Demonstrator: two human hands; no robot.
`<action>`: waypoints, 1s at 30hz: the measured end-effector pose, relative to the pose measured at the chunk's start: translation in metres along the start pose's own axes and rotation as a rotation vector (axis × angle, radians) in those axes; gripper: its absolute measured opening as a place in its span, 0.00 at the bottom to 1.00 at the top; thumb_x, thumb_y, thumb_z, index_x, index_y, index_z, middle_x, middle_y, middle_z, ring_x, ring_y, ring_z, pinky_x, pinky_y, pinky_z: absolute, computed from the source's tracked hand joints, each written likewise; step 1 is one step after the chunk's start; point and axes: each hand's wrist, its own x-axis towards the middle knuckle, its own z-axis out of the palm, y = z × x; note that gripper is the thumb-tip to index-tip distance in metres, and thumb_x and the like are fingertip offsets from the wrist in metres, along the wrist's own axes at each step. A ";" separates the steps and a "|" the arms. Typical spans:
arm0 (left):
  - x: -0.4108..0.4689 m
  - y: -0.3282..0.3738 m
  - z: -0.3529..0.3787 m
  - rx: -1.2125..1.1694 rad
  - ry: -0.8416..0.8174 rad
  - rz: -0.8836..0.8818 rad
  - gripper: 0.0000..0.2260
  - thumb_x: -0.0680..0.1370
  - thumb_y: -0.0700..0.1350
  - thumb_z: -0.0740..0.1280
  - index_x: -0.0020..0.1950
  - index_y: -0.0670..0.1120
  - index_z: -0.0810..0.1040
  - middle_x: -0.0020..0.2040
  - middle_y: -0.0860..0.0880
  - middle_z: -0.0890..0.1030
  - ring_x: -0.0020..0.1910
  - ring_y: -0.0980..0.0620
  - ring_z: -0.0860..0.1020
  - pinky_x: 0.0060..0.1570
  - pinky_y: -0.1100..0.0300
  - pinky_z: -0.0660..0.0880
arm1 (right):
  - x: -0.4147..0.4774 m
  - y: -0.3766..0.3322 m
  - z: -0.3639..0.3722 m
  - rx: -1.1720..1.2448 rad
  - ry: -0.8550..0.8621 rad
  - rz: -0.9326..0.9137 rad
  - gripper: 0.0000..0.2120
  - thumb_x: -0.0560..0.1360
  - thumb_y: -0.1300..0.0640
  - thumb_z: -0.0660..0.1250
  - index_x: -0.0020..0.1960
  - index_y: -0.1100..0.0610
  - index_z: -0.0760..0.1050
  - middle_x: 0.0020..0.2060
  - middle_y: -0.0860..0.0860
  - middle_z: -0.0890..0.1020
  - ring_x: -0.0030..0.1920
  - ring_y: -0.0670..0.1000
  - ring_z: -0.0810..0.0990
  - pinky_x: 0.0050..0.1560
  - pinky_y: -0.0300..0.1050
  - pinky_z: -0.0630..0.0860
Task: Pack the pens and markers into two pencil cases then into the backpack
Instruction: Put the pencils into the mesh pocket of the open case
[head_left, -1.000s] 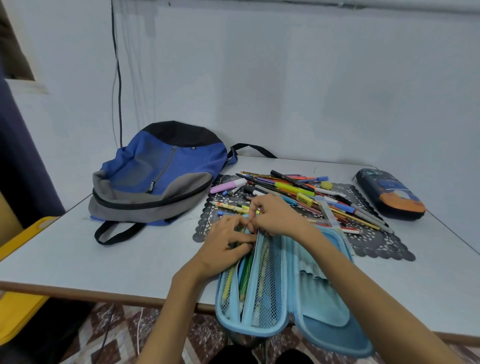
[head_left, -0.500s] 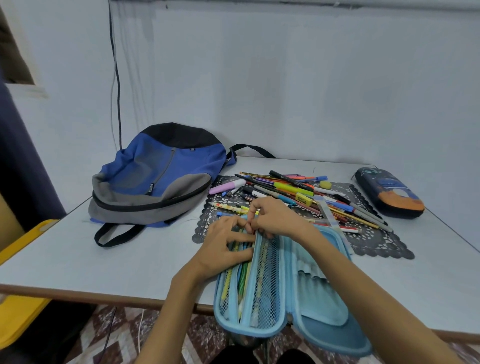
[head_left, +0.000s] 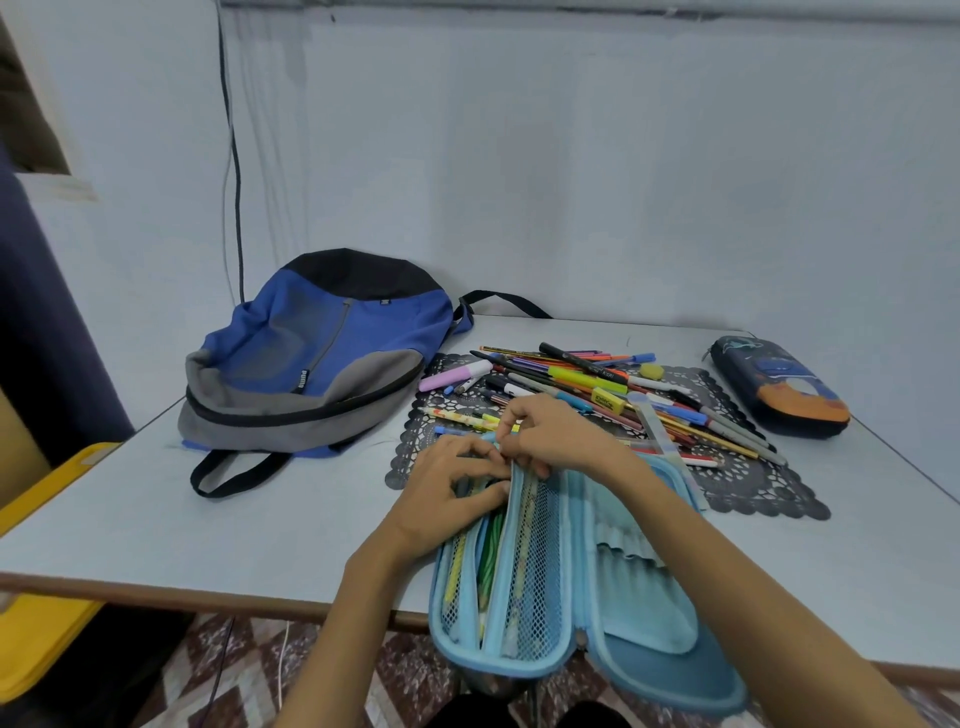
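White table (head_left: 249, 530): left hand (head_left: 451, 491) curled on pens (head_left: 491, 553) in open blue case (head_left: 660, 675); right hand (head_left: 563, 441) pinches mesh divider (head_left: 535, 571).

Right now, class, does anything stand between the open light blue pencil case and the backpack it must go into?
Nothing visible lies on the table between the light blue pencil case and the backpack. The backpack's zip looks closed, though, and the case lies open.

Left hand (head_left: 445, 496) against right hand (head_left: 563, 436)
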 end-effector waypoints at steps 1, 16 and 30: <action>0.000 0.000 0.000 -0.009 0.000 0.000 0.10 0.72 0.59 0.66 0.45 0.57 0.84 0.51 0.60 0.79 0.56 0.57 0.73 0.60 0.46 0.69 | 0.001 0.001 -0.005 -0.008 0.024 0.001 0.04 0.76 0.63 0.64 0.48 0.61 0.77 0.28 0.51 0.78 0.20 0.43 0.73 0.22 0.34 0.68; -0.005 0.007 -0.006 -0.111 0.082 -0.035 0.06 0.74 0.46 0.69 0.45 0.56 0.85 0.51 0.59 0.76 0.56 0.53 0.75 0.60 0.54 0.71 | 0.018 0.080 -0.044 -0.316 0.401 0.231 0.08 0.74 0.61 0.67 0.38 0.52 0.80 0.38 0.50 0.83 0.39 0.50 0.78 0.37 0.42 0.70; -0.005 0.007 -0.006 -0.091 0.083 -0.028 0.07 0.74 0.46 0.68 0.45 0.57 0.84 0.49 0.59 0.77 0.55 0.53 0.75 0.58 0.57 0.71 | 0.022 0.079 -0.033 -0.396 0.363 0.237 0.07 0.76 0.57 0.67 0.43 0.56 0.83 0.41 0.50 0.85 0.40 0.49 0.81 0.33 0.39 0.72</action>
